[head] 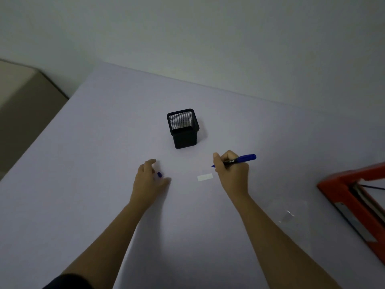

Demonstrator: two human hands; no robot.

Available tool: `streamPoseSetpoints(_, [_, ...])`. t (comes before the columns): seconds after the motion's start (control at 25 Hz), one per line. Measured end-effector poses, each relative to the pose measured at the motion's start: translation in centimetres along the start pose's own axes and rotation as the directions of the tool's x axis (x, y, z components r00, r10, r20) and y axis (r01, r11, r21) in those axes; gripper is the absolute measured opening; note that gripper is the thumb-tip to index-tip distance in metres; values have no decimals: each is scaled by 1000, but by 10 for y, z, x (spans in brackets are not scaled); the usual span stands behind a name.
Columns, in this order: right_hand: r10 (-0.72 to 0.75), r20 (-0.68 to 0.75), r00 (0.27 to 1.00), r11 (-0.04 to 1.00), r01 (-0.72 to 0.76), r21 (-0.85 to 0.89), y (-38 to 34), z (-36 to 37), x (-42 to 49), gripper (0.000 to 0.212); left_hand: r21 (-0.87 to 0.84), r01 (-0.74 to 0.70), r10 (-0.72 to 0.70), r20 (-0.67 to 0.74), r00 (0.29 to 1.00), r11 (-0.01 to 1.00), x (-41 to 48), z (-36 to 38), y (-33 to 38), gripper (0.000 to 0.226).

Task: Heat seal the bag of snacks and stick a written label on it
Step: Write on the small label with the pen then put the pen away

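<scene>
My right hand [231,174] grips an uncapped blue marker [241,159], its tip pointing left just above the table. A small white label [205,177] lies flat on the table just left of that hand. My left hand [149,180] hovers palm down with its fingers loosely spread. The blue marker cap [159,174] shows between its thumb and forefinger, apparently lying on the table. A clear plastic bag [287,215] lies faintly visible to the right of my right forearm. The red heat sealer [341,192] stands at the right edge.
A black mesh pen holder [183,130] stands upright behind the label, near the middle of the lavender table [93,142]. A beige cabinet [23,97] sits beyond the table's left edge. A pale wall runs behind the table.
</scene>
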State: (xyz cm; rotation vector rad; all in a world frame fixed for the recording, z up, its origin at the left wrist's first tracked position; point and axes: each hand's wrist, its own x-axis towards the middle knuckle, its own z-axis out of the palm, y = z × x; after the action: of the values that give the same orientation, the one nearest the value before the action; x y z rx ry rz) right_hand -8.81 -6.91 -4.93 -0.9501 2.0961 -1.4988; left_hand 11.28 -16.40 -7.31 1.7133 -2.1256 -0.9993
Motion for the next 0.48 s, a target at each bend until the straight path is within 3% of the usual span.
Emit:
streamPoseSetpoints(0.08, [-5,0,1000,1000,5,5,8,6,1,34,-62,-92,77,-202,976,994,-11,1,7,49])
streamPoseSetpoints(0.16, [1,3,1000,1000,-1,14,18,12,-1,34,-33,-346,325,-274,905,937,-19,10,18,24])
streamPoseSetpoints(0.24, [11,2,1000,1000,-11,8,29,17,-4,33,86,-591,597,-97,796,802,-20,32,22,23])
streamPoseSetpoints(0.28, [14,-1,1000,1000,-14,4,35,19,-6,31,129,-654,658,12,753,745,-18,45,19,27])
streamPoseSetpoints(0.36, [14,-14,1000,1000,-14,-3,45,22,-9,29,177,-685,674,122,728,707,-13,63,14,30])
streamPoseSetpoints(0.48, [4,-11,1000,1000,-5,-30,54,26,-10,28,224,-701,691,136,710,677,-10,72,9,33])
